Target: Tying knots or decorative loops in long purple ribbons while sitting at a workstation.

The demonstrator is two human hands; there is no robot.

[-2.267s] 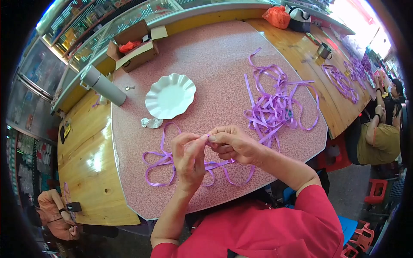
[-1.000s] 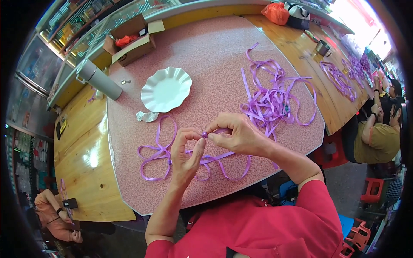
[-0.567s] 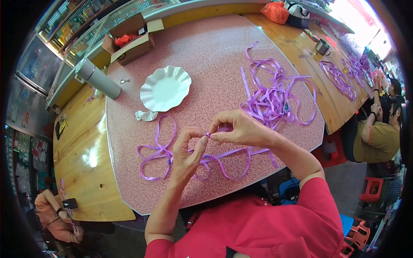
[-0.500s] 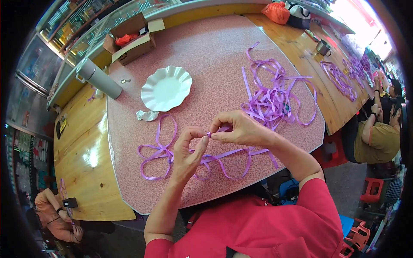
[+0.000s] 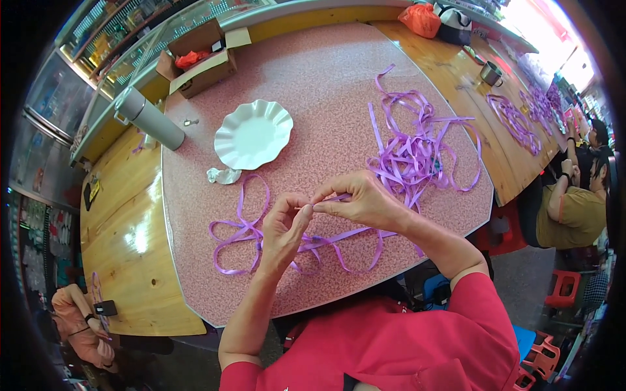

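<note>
My left hand (image 5: 285, 225) and my right hand (image 5: 349, 199) meet above the near part of the pink table, thumbs and forefingers pinched close together. Both are closed on a narrow purple ribbon (image 5: 340, 197), mostly covered by the fingers. Under the hands, more purple ribbon (image 5: 355, 232) runs across the table, with loops (image 5: 238, 229) spread out to the left. A tangled heap of purple ribbon (image 5: 411, 153) lies beyond my right hand.
A white scalloped plate (image 5: 254, 135) with crumpled white tissue (image 5: 223, 176) beside it lies ahead. Farther off stand a grey flask (image 5: 150, 118) and an open cardboard box (image 5: 202, 68). A metal mug (image 5: 490, 73) is on the right wooden table. People sit at both sides.
My fingertips have drawn closer together and shifted slightly left, covering the bit of ribbon that showed between them. The ribbon on the table has hardly moved.
</note>
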